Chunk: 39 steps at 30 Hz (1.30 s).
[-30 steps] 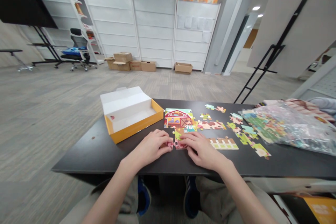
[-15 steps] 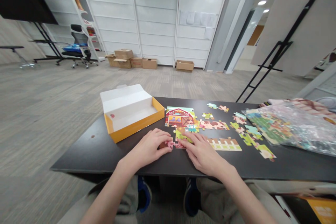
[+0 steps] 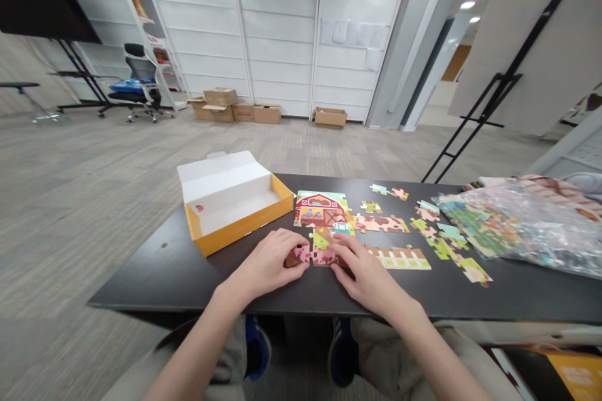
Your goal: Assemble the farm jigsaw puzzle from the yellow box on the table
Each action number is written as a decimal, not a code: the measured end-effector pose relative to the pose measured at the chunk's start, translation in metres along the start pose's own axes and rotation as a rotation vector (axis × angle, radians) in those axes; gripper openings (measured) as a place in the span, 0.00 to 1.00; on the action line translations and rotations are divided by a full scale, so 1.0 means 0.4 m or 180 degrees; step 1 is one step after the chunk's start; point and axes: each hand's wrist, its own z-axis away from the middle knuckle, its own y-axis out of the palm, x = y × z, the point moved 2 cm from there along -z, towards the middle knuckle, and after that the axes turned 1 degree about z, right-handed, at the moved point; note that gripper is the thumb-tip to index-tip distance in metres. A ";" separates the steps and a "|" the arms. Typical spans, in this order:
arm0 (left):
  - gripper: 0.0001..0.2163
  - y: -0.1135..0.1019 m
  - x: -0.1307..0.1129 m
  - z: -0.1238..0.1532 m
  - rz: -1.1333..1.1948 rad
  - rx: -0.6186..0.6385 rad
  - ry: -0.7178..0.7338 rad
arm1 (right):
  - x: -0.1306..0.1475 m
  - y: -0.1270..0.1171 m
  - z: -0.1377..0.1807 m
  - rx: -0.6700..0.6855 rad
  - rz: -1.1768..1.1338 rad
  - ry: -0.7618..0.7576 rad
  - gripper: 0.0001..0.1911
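Observation:
My left hand (image 3: 268, 263) pinches a brown and pink jigsaw piece (image 3: 301, 254) at the table's near side, thumb and fingers around its left part. Right beside it lies a green and pink jigsaw piece (image 3: 322, 255), its knob edge meeting the first piece with a dark gap showing. My right hand (image 3: 369, 269) is curled around the right edge of that second piece, fingers above and thumb below. Just beyond sits the joined barn section (image 3: 321, 208), with a cow section (image 3: 383, 223) to its right. A white fence section (image 3: 399, 258) lies beside my right hand.
An open yellow box (image 3: 244, 223) with a white lid stands at the left. Loose jigsaw pieces (image 3: 442, 244) lie to the right and at the back (image 3: 371, 207). A clear plastic bag (image 3: 531, 225) covers the table's right end. The black table's front edge (image 3: 301, 312) is close.
My right hand's fingers have drawn back from the top of the green and pink piece to its right edge. The two pink pieces now show more plainly. My left hand has barely moved.

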 end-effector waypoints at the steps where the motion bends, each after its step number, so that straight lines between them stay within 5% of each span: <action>1: 0.11 0.002 0.000 -0.001 0.0001 -0.0016 0.0015 | -0.002 0.002 0.001 -0.0023 -0.0028 0.0011 0.15; 17: 0.09 0.011 -0.052 -0.027 -0.0827 0.0375 0.0322 | -0.028 -0.017 0.010 0.0067 0.0119 -0.0155 0.11; 28: 0.06 0.069 -0.116 -0.085 -0.0749 0.0428 0.0222 | -0.020 -0.021 0.011 0.0083 -0.0035 -0.0101 0.13; 35: 0.07 0.073 -0.125 -0.088 -0.1006 0.0431 0.0402 | -0.120 -0.113 0.057 -0.0462 -0.0123 0.0284 0.10; 39: 0.09 0.091 -0.136 -0.108 -0.0932 0.0407 0.0436 | -0.154 -0.125 0.083 -0.0230 0.0105 0.0338 0.08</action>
